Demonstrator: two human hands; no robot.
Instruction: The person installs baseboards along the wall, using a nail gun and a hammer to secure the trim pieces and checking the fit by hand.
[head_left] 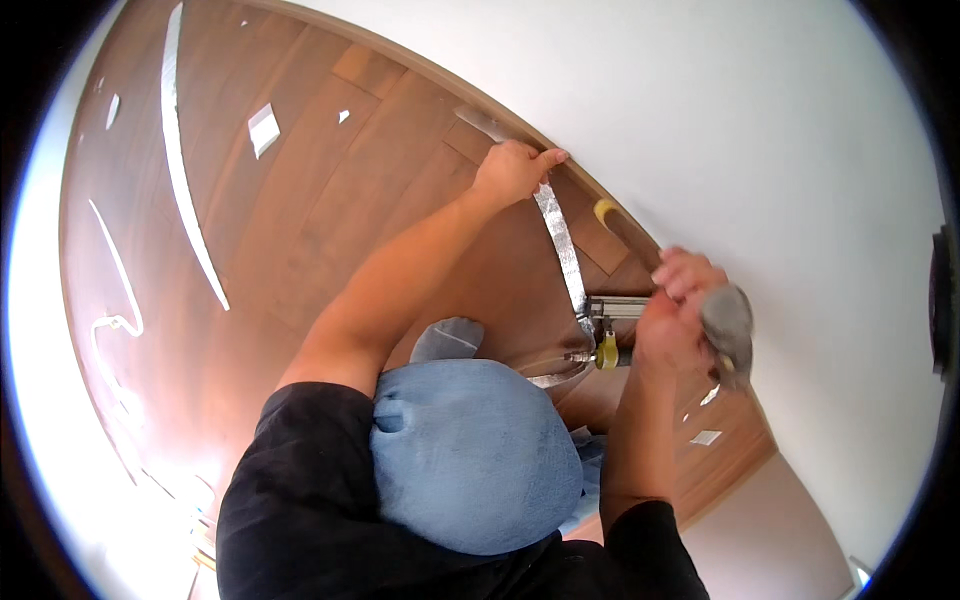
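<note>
My right hand (680, 310) is wrapped round the handle of a nail gun (620, 307), close to the wall. Its rounded grey head (728, 325) is blurred, and a metal fitting sits at the end of its yellow-green and black handle. Further up and to the left, my left hand (515, 172) rests against the wooden baseboard (590, 190), its thumb stretched out and its other fingers partly hidden. A silver foil strip (562, 240) runs across the floor from beneath that hand toward the nail gun.
White wall (750, 120) rises beyond the baseboard. Beside the trim lies a yellow curved piece (605, 210). The wood-plank floor (330, 200) carries a long white strip (180, 180), white scraps (263, 130) and a thin pale cord (120, 265). My blue-clad knee (470, 450) stands between my arms.
</note>
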